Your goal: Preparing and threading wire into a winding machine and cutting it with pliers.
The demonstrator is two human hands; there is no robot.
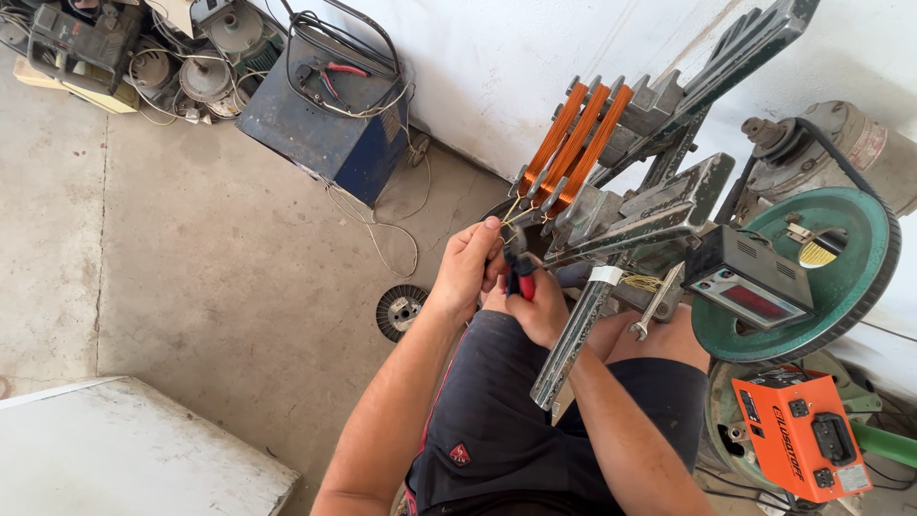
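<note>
The right hand (pixel 541 308) is closed around red-handled pliers (pixel 522 272), their tips at the thin wire ends (pixel 521 212). The left hand (pixel 468 266) pinches those same wire ends, just below the orange copper coils (pixel 573 143) on the grey metal winding frame (pixel 659 191). A green pulley wheel (pixel 850 277) stands to the right.

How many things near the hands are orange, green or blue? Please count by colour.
Orange: 4, three wire coils and one box
Green: 1, the wheel
Blue: 1, the metal case
Total: 6
</note>
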